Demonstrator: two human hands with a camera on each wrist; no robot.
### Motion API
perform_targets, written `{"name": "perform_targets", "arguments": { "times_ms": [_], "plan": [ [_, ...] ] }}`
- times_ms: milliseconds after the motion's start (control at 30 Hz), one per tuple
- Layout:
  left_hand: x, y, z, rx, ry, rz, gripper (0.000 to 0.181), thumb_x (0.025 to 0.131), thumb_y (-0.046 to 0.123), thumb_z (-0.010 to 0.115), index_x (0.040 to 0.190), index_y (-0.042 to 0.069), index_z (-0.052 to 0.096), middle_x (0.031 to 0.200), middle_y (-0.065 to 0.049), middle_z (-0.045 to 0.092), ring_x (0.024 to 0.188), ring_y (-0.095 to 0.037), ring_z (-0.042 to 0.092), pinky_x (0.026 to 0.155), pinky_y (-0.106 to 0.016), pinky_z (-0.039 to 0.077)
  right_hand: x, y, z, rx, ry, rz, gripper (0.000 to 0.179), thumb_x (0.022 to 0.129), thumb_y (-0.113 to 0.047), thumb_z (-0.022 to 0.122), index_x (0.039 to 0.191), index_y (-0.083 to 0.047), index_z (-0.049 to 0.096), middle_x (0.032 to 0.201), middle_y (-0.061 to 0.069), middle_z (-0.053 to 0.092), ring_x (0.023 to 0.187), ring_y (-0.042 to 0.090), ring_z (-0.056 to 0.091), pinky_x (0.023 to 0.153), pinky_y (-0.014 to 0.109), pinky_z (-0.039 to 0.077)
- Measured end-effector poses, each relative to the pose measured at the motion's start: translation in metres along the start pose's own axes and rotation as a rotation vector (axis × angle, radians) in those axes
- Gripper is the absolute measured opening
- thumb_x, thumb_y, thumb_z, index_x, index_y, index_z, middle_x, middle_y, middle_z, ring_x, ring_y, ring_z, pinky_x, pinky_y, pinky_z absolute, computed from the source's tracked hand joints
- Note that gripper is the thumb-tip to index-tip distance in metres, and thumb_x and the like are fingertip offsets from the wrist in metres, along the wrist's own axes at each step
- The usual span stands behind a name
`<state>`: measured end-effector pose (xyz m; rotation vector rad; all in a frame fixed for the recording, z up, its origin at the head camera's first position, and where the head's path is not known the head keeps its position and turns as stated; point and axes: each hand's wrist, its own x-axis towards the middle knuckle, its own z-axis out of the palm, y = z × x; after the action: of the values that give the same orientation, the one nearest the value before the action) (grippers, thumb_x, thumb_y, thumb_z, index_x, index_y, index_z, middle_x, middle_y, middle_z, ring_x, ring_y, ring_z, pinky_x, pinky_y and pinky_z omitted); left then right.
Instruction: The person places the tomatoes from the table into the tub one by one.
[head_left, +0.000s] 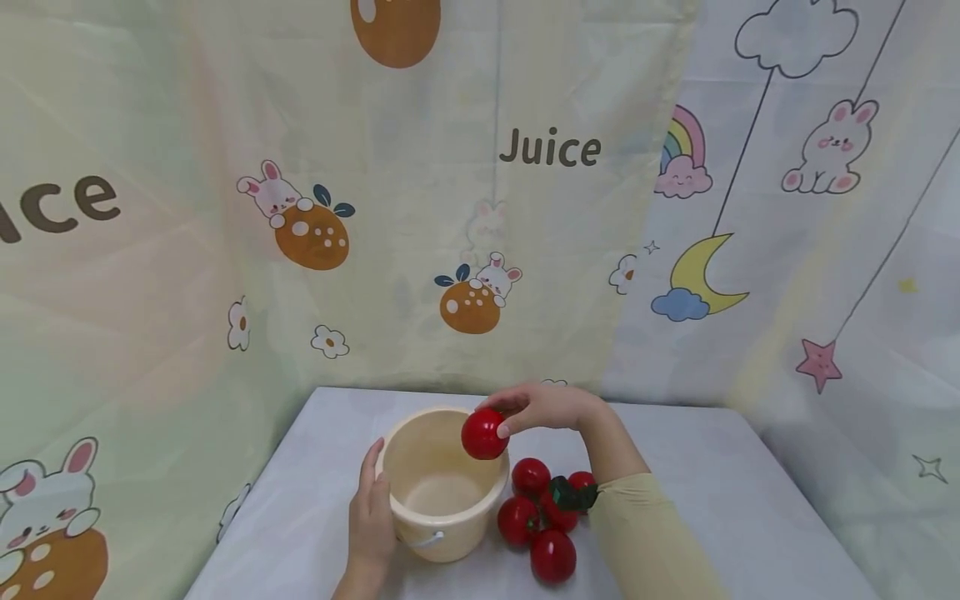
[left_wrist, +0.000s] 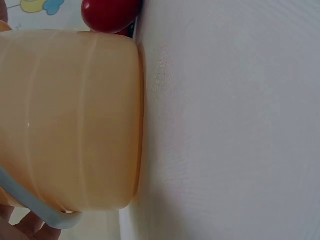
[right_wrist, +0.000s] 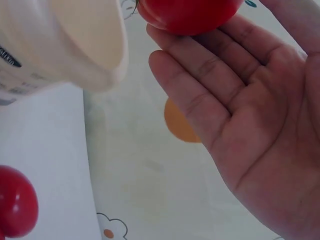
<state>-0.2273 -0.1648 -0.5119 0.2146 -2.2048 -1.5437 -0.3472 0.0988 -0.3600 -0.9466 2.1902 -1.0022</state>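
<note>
A cream bucket stands upright on the table, its light grey handle hanging down its near side. My left hand rests against the bucket's left outer wall, fingers extended along it near the rim. Thumb and fingertips of my right hand pinch a glossy red tomato above the right part of the bucket's mouth. In the right wrist view, the held tomato is cut off at the top and the palm shows. No tomato shows on the visible part of the bucket's floor.
Several more red tomatoes lie in a cluster right of the bucket, with dark green leaves among them. The right forearm passes beside them. A white cloth covers the table. Printed curtains hang behind and at the sides.
</note>
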Motion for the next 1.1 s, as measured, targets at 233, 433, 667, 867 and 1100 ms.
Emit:
{"name": "perform_targets", "arguments": {
  "times_ms": [233, 433, 667, 867, 1100],
  "plan": [
    [0.001, 0.0, 0.002, -0.005, 0.019, -0.004, 0.041, 0.099, 0.035, 0.022, 0.137, 0.051, 0.025, 0.145, 0.014, 0.036, 0.133, -0.014, 0.037, 0.109, -0.045, 0.03, 0.025, -0.017, 0.001, -0.061, -0.056, 0.014, 0.037, 0.077, -0.039, 0.07, 0.113, -0.035, 0.061, 0.109, -0.01, 0.064, 0.105, 0.014, 0.057, 0.086, 0.037, 0.051],
    [0.002, 0.0, 0.002, -0.003, 0.013, -0.036, 0.04, 0.099, 0.039, 0.022, 0.136, 0.052, 0.024, 0.146, 0.015, 0.033, 0.135, -0.015, 0.034, 0.108, -0.05, 0.029, 0.048, -0.026, 0.005, -0.167, -0.071, 0.068, 0.033, 0.078, -0.04, 0.069, 0.11, -0.037, 0.062, 0.105, -0.012, 0.064, 0.103, 0.012, 0.056, 0.086, 0.036, 0.049],
    [0.002, 0.004, 0.004, 0.016, -0.016, -0.099, 0.04, 0.098, 0.043, 0.021, 0.137, 0.052, 0.022, 0.148, 0.012, 0.032, 0.136, -0.02, 0.034, 0.106, -0.055, 0.029, 0.071, -0.032, 0.015, -0.251, -0.086, 0.103, 0.034, 0.076, -0.041, 0.07, 0.109, -0.036, 0.063, 0.102, -0.013, 0.063, 0.098, 0.011, 0.056, 0.083, 0.033, 0.05],
    [0.001, 0.008, 0.007, 0.016, -0.038, -0.155, 0.041, 0.096, 0.048, 0.028, 0.136, 0.053, 0.02, 0.148, 0.013, 0.029, 0.135, -0.021, 0.035, 0.1, -0.054, 0.036, 0.088, -0.032, 0.027, -0.32, -0.097, 0.138, 0.04, 0.072, -0.045, 0.073, 0.109, -0.034, 0.064, 0.101, -0.013, 0.062, 0.096, 0.01, 0.056, 0.078, 0.03, 0.051],
    [0.002, 0.007, 0.005, 0.027, -0.026, -0.109, 0.041, 0.097, 0.045, 0.025, 0.137, 0.051, 0.02, 0.148, 0.011, 0.03, 0.134, -0.023, 0.036, 0.099, -0.054, 0.036, 0.101, -0.027, 0.044, -0.265, -0.157, 0.189, 0.036, 0.072, -0.037, 0.075, 0.106, -0.029, 0.065, 0.098, -0.01, 0.063, 0.094, 0.012, 0.057, 0.084, 0.034, 0.052]
  ]
}}
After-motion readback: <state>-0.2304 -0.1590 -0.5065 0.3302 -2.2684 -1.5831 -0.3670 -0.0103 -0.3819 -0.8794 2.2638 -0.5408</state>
